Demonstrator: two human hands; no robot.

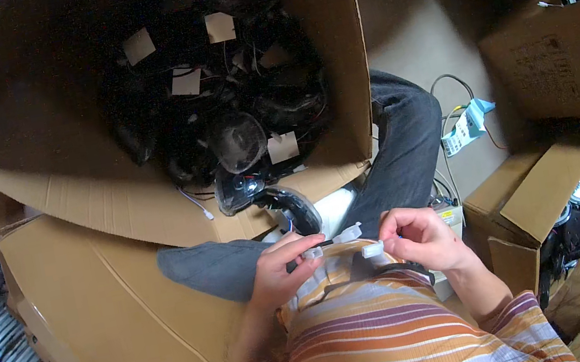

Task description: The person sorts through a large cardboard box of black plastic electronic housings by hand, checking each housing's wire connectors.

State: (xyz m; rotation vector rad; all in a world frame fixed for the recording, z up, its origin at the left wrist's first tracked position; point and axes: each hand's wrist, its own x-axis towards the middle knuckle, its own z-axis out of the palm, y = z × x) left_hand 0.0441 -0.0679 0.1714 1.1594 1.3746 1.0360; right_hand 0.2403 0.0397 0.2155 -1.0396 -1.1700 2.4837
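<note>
- While left hand (280, 268) pinches white connectors (347, 234), right hand (426, 238) pinches a white plug (373, 250).
- Connectors and plug apart, unmated; nothing looks finished.
- Headlamps (237, 141) lie piled in carton (334, 41).

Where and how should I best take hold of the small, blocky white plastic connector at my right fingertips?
Probably by its right end, coming from the right: the small, blocky white plastic connector lies roughly sideways, its left end free toward your left hand. Pinch it between thumb and fingertip, as your right hand does; it looks too small for more fingers.
</note>
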